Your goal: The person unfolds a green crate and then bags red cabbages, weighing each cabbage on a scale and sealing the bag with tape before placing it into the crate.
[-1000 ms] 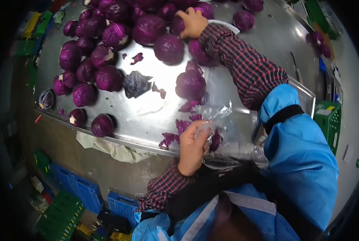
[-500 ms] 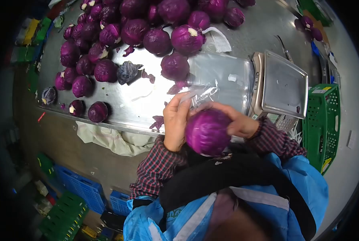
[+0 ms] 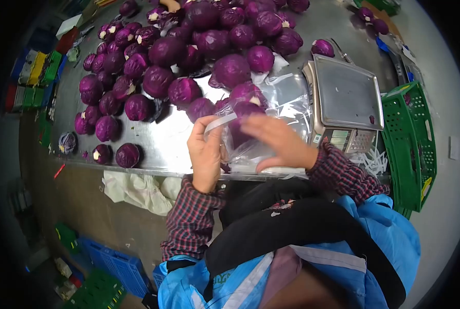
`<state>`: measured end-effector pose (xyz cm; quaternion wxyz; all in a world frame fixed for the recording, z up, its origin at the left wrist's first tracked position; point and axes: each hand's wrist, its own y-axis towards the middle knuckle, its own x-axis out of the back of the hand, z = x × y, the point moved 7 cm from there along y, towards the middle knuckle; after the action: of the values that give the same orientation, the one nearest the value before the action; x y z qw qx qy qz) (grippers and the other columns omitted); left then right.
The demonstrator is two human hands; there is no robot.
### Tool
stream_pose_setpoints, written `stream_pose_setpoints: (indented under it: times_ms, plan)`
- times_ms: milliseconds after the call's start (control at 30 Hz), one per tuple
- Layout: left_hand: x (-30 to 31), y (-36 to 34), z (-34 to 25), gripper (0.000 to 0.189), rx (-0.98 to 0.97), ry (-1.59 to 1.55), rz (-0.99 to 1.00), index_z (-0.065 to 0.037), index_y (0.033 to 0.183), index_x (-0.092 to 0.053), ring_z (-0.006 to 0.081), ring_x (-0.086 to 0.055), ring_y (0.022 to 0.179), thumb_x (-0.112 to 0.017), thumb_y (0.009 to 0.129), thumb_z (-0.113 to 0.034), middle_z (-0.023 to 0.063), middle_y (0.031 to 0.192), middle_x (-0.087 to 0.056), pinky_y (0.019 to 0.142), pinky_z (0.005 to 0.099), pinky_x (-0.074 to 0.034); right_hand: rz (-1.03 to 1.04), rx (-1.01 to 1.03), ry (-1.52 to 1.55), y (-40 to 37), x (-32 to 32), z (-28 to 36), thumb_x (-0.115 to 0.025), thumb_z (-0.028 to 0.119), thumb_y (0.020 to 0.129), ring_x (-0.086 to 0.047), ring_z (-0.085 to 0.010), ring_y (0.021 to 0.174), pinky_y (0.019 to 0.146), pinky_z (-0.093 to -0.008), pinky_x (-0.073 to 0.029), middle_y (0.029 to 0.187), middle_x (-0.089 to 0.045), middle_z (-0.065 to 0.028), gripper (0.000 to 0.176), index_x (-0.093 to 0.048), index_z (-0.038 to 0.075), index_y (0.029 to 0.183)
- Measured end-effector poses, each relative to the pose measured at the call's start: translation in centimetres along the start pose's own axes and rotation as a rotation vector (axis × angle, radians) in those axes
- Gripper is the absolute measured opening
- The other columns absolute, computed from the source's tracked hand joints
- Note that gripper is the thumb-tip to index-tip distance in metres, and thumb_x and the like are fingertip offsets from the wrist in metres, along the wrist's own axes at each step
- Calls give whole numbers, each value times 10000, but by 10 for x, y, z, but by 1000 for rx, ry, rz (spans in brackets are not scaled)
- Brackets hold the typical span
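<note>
A clear plastic bag (image 3: 256, 152) hangs between my hands, with a purple cabbage (image 3: 243, 129) inside it, partly hidden by the film and my fingers. My left hand (image 3: 205, 149) pinches the bag's edge near a white strip. Beside the cabbage, my right hand (image 3: 280, 141) is flat with its fingers stretched out, somewhat blurred. More clear bags (image 3: 292, 100) lie on the metal table (image 3: 178, 147) beyond my right hand. Another cabbage (image 3: 248, 94) sits just past the bagged one.
Many cabbages (image 3: 158, 81) are heaped at the left and middle back. A scale (image 3: 348, 92) stands at the right, near white strips (image 3: 371, 162) and a green crate (image 3: 407, 139). Another person's hand (image 3: 171, 5) shows at the top edge.
The cabbage has gone from my right hand into the bag, and that hand has opened. My left hand has shifted left. More cabbages now fill the pile, and another person's hand has appeared.
</note>
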<state>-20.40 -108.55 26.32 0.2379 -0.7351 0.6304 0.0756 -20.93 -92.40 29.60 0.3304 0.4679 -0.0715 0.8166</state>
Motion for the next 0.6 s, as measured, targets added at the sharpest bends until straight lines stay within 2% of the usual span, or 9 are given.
stream_pose_setpoints:
  times_ms: [67,133,167,267,300,433,467,533,600]
  plan:
    - [1,15,-2,140,-30,104,25,-12,944,-589,87,-525,521,-643,878,-123,23,699,-594,472,244,-409,10,26,-182,1,-20,14,-774,382,624,-483,-289,1174,971,-418,-376,1218,-547,-99,721,-532,77,1231]
    - [-4,26,-27,178,-407,825,105,6,796,-604,157,-560,528,-713,792,-134,92,645,-601,512,317,-435,-33,3,-145,1,-34,5,-749,306,674,-524,-287,1069,903,-414,-402,1104,-587,-91,537,-591,65,1127]
    - [0,33,-34,218,-381,972,46,23,711,-592,193,-557,517,-744,727,-131,149,610,-578,518,347,-427,-72,-5,-101,2,-36,-1,-723,231,724,-565,-286,963,835,-411,-429,990,-627,-82,355,-651,52,1022]
    - [5,46,-49,259,-299,639,136,7,662,-508,78,-465,522,-694,808,-98,26,569,-520,478,275,-365,-256,-178,190,5,18,-4,-698,57,657,-578,-286,809,751,-393,-441,803,-621,-65,181,-658,55,833]
    - [-3,34,-58,290,-298,570,146,-24,637,-462,35,-419,544,-657,846,-73,-18,581,-490,478,240,-331,-239,-73,139,11,44,13,-676,49,639,-578,-280,775,734,-382,-447,777,-614,-69,179,-652,59,816]
    - [-17,0,-75,284,-294,241,164,-60,636,-489,30,-447,562,-628,880,-100,-11,586,-530,504,215,-343,-275,-65,0,-1,90,13,-621,39,602,-571,-253,736,747,-375,-443,728,-587,-65,198,-642,66,796]
    - [-16,-4,-60,285,-158,176,155,-34,649,-547,54,-499,569,-585,907,-148,24,608,-597,514,224,-366,-280,-68,-2,-8,93,16,-621,39,602,-571,-253,736,747,-375,-443,728,-587,-65,198,-642,66,796]
    - [1,-33,-52,314,-277,532,64,2,686,-605,94,-541,558,-544,930,-187,61,644,-644,518,232,-388,-173,228,-178,-9,100,36,-600,54,635,-570,-237,767,797,-391,-430,742,-575,-48,178,-637,70,809]
    - [25,-72,-16,353,-85,300,7,50,715,-630,163,-583,568,-505,944,-188,110,640,-632,540,300,-439,17,134,-68,-21,88,49,-604,41,627,-566,-224,808,854,-411,-415,770,-562,-32,200,-628,87,821]
